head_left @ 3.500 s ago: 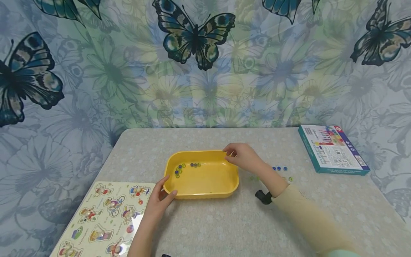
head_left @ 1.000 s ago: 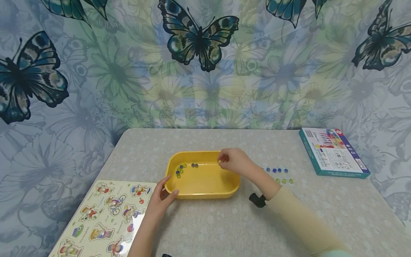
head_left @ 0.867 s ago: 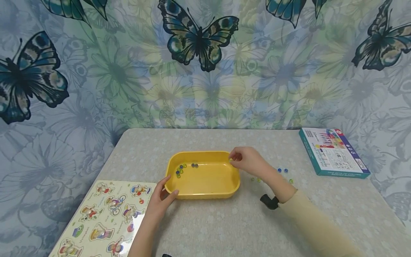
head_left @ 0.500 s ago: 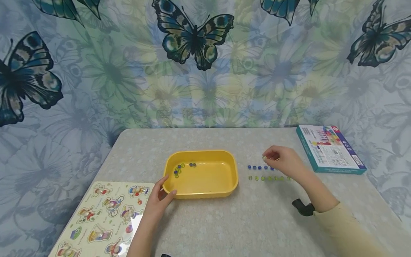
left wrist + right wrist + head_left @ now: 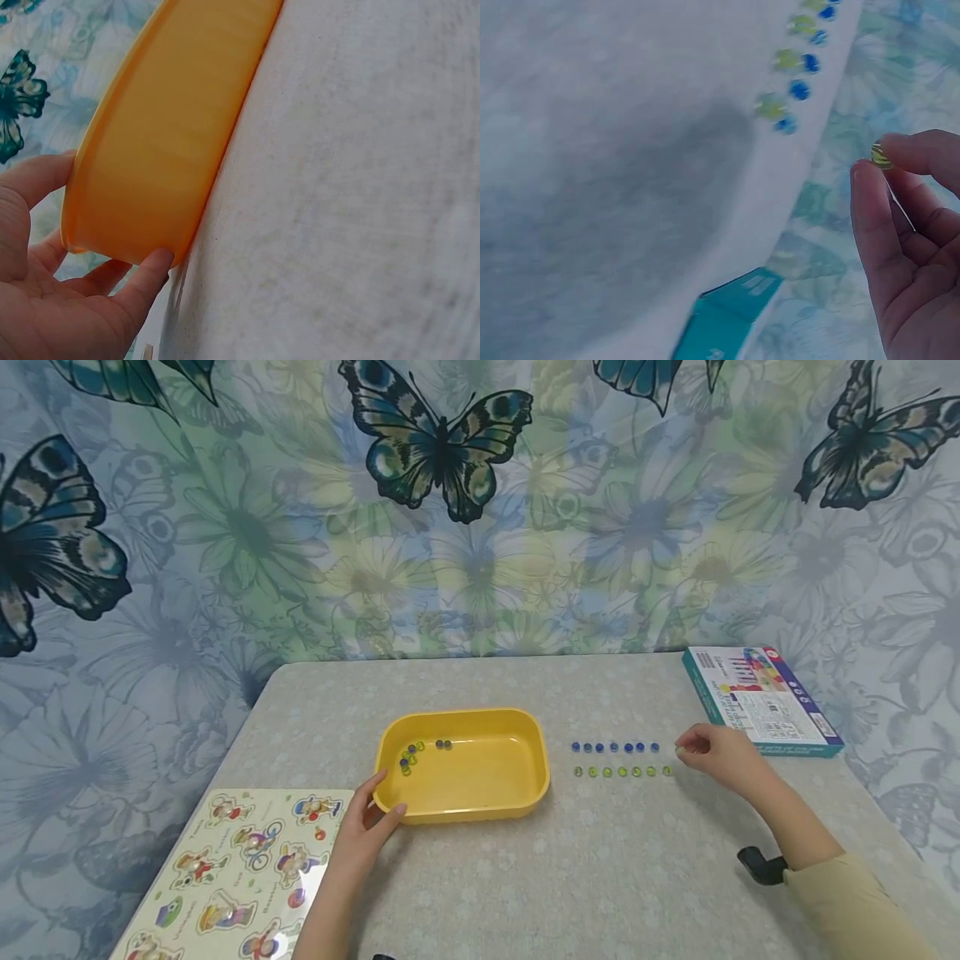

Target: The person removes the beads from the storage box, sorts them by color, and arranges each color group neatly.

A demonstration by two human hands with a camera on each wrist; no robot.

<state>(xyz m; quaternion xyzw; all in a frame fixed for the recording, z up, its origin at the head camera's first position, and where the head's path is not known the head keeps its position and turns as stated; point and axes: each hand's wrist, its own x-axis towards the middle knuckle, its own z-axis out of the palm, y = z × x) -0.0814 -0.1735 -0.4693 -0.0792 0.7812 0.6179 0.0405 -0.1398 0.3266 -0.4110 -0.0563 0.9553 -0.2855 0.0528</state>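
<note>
My right hand (image 5: 723, 760) pinches a small yellow-green bead (image 5: 881, 156) between thumb and fingertip. It is raised at the right end of two bead rows on the table: blue beads (image 5: 614, 747) behind, yellow-green beads (image 5: 622, 772) in front. At the near left corner of a yellow tray (image 5: 480, 787), my left hand (image 5: 363, 831) grips its end. In the left wrist view the thumb lies low on the tray wall (image 5: 157, 142) and a finger reaches the rim. Inside the tray lie two blue beads (image 5: 443, 744) and a mixed cluster of beads (image 5: 408, 760) farther left.
A sheet with cartoon stickers (image 5: 225, 868) lies at the table's left, beside my left forearm. At the back right is a flat teal-edged box (image 5: 765, 702), close behind my right hand. A patterned butterfly cloth (image 5: 450, 568) hangs behind the table.
My right hand has moved from over the tray's right side to past the rows, carrying the bead. One yellow-green bead beside the two blue ones has left the tray. My left hand stays put.
</note>
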